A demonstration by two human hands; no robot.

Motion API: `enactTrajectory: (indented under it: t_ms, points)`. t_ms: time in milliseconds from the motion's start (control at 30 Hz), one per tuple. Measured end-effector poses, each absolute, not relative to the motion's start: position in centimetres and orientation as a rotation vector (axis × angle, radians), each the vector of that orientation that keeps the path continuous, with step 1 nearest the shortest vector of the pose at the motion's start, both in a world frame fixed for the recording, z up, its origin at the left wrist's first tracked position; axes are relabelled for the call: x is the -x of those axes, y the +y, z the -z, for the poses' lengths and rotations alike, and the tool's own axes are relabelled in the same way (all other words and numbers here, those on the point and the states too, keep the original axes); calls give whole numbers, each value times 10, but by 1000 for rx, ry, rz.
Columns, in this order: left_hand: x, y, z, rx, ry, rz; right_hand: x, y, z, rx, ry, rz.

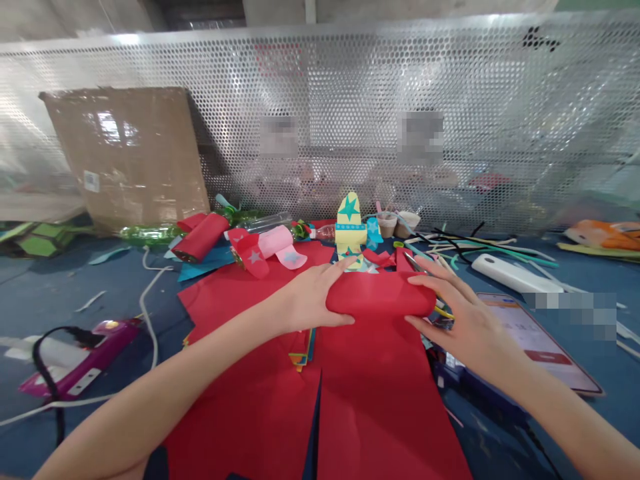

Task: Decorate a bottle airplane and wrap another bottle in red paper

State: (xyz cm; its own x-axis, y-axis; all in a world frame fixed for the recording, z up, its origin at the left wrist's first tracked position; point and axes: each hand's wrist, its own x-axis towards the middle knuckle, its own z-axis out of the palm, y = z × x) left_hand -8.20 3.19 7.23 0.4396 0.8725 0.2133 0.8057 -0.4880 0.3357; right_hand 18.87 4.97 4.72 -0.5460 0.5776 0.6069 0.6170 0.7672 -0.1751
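A long strip of red paper [385, 393] lies in front of me, its far end curled over into a wide roll [380, 293]. My left hand [313, 297] is closed around the roll's left end, thumb and fingers on either side. At the right end, my right hand [463, 313] grips the same roll between its fingertips and thumb. A thin dark, shiny tool [415, 264] shows by the right fingers; I cannot make out its kind or whether it is held. Another red sheet [245, 407] lies flat to the left, with small coloured paper pieces [300, 357] on it.
Paper-wrapped bottles, including a yellow one with teal stars [349, 230], stand or lie at the back. A purple power strip [83, 360] with cables is left. On the right are a phone [537, 340] and a white glue gun-like object [515, 273]. Behind stands a perforated metal screen [340, 87].
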Motion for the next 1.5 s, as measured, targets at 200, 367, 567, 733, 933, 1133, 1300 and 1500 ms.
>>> enactTrajectory:
  t_ms: [200, 367, 567, 733, 933, 1133, 1300, 1500]
  points:
    - [84, 32, -68, -2800, 1457, -612, -188, 45, -48, 877, -2343, 170]
    - [84, 29, -68, -3025, 1365, -688, -186, 42, -48, 860, -2347, 332]
    - [78, 21, -72, -3131, 1276, -673, -183, 39, -45, 830, -2315, 367]
    - [83, 17, -88, -2842, 1338, -806, -187, 42, -45, 815, -2293, 325]
    - [101, 26, -95, -2559, 1396, -685, -188, 48, -43, 807, -2253, 264]
    - [97, 28, -91, -2567, 1376, -707, -191, 50, -41, 858, -2275, 332]
    - [92, 25, -91, -2557, 1387, -705, -188, 46, -45, 842, -2319, 528]
    - [89, 22, -93, -2524, 1339, -770, -185, 44, -45, 835, -2341, 590]
